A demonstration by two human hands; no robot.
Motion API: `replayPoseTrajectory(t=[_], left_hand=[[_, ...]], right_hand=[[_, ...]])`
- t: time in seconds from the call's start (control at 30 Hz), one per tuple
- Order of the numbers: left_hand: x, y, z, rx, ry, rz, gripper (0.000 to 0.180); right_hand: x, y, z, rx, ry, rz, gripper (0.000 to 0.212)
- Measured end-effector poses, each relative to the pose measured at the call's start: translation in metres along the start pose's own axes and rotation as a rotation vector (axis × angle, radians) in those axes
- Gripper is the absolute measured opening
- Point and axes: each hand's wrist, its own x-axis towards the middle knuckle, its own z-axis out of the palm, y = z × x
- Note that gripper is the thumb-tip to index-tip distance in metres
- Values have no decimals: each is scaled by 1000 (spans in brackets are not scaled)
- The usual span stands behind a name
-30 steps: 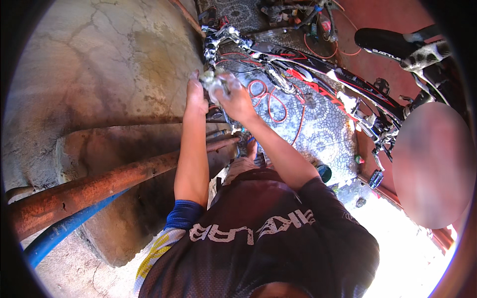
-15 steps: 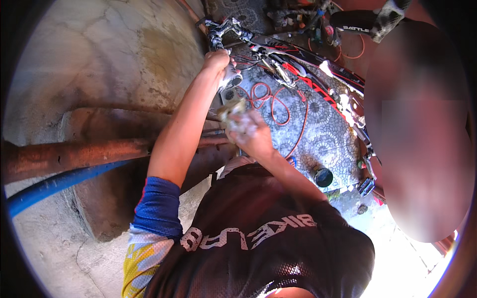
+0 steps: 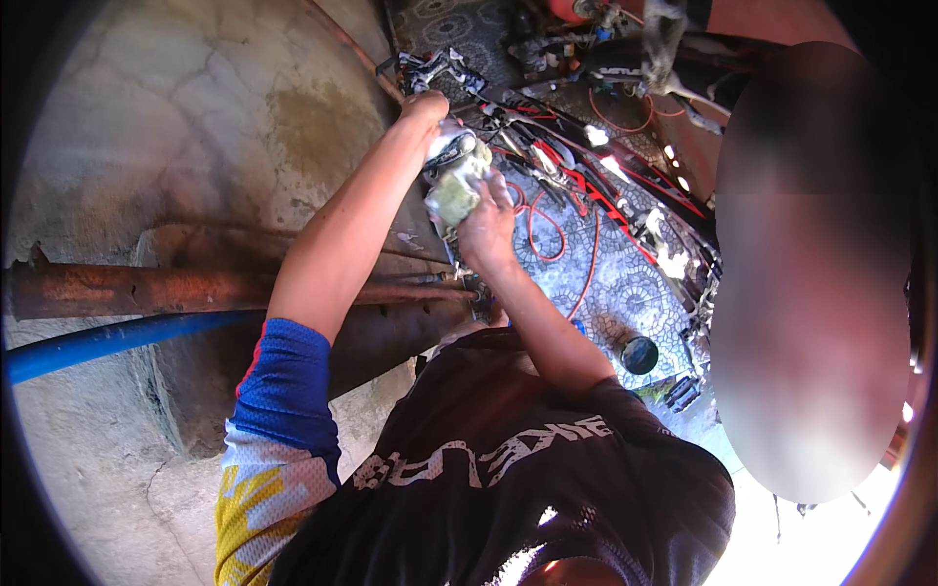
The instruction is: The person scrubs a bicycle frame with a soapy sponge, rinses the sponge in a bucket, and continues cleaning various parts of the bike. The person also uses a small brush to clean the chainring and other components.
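A black and red bicycle streaked with white suds lies across the upper right. My left hand is closed around part of its handlebar, with a foamy bar end showing just below. In my right hand is a soapy, yellowish-green sponge. The sponge is right beside the foamy bar end; whether they touch, I cannot tell. Both forearms are bare below the sleeves.
A blurred person is close on the right. A thin red hose curls over the patterned tiles, near a dark round container. A rusty pipe and blue pipe run along the left wall.
My right hand has brought the sponge up against or close to the bar end. The whole view has shifted slightly, and the person at right appears lower.
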Motion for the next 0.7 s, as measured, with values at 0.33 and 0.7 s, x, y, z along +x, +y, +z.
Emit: replayPoseTrajectory(t=[0.33, 0.7], left_hand=[[33, 0, 8, -8, -27, 51, 19], [85, 2, 24, -60, 22, 34, 34]], right_hand=[[46, -5, -30, -617, -134, -398, 27], [11, -89, -46, -1301, -192, -409, 41]])
